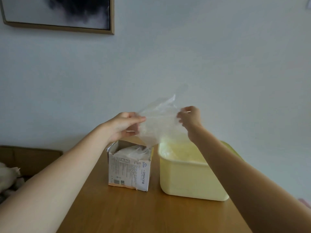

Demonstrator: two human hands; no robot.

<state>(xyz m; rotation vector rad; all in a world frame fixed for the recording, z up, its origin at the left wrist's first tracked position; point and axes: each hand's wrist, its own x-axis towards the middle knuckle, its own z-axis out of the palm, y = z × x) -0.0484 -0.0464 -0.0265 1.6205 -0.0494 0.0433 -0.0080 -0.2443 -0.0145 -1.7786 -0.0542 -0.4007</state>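
Observation:
A thin clear plastic glove (159,120) is stretched in the air between both hands, above the table. My left hand (123,126) pinches its left edge with thumb and fingers. My right hand (190,117) pinches its right edge. Below them stands a torn-open cardboard glove box (129,170) with more clear gloves showing inside it. To the right of the box stands a pale yellow plastic tub (188,179), open on top, with a clear liner or film inside.
The box and tub stand on a wooden table (134,212) against a pale wall. A framed dark picture (58,14) hangs at the upper left. A brown seat with white fabric (8,175) is at the left edge.

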